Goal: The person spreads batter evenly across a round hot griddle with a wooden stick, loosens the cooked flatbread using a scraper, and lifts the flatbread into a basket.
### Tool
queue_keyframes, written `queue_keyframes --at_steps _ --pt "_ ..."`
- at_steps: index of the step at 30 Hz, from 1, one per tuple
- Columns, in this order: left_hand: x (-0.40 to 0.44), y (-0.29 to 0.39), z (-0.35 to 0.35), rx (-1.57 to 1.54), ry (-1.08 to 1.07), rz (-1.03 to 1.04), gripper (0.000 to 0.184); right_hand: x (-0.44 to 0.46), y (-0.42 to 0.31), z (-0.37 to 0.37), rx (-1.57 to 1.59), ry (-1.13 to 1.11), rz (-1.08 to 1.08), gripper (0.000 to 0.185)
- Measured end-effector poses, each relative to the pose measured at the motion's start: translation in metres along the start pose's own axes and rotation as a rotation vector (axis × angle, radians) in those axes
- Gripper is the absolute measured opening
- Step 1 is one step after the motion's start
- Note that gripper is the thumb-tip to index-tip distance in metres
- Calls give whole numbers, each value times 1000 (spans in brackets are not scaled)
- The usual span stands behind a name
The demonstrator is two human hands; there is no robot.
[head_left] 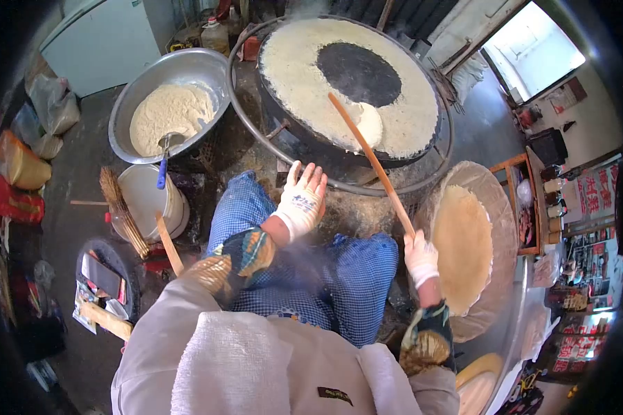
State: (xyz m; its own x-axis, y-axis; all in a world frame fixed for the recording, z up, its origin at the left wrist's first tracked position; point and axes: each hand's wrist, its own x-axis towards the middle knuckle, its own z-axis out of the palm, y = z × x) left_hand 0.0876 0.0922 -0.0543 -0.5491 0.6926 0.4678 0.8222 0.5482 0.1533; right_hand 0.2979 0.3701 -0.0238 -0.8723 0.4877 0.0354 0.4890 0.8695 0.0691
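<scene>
My right hand (419,257), in a white glove, is closed around the lower end of a long wooden stick (377,166). The stick slants up and away over the rim of a large round griddle (358,75). Pale batter (291,62) covers the griddle in a wide ring around a bare dark middle, and a thicker lump of batter (368,124) lies beside the stick's far part. Whether the stick touches that lump I cannot tell. My left hand (302,200), also gloved, is held above my left knee with fingers stretched out and nothing in it, near the metal hoop (256,131) around the griddle.
At left, a metal basin (121,117) holds batter and a blue-handled ladle (163,166). Below it stand a white bucket (145,183) and a straw brush (121,211). Flat round pancakes (460,249) lie in a plastic-lined basket (502,235) on the right.
</scene>
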Motion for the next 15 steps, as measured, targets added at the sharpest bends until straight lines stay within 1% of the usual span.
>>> queue_keyframes --at_steps 4,7,9,11,12,13,15 --pt "-7 -17 4 121 9 -18 51 79 -27 -12 4 -35 46 43" --pt "-7 -33 -9 95 -57 -23 50 115 -36 -17 44 -56 56 43" --pt "-6 -40 -18 92 -69 -43 51 115 -45 -24 94 -47 0 41" --pt "-9 -48 -5 54 6 -101 52 108 -51 -23 108 -66 -60 40" --pt "-6 -44 -12 76 -2 -145 55 110 -53 -19 71 -121 -26 40" --pt "-6 -43 -8 65 15 -166 57 115 -48 -10 46 -130 -3 40" --pt "0 -33 -4 -4 -2 -128 56 132 -41 0 8 12 28 40"
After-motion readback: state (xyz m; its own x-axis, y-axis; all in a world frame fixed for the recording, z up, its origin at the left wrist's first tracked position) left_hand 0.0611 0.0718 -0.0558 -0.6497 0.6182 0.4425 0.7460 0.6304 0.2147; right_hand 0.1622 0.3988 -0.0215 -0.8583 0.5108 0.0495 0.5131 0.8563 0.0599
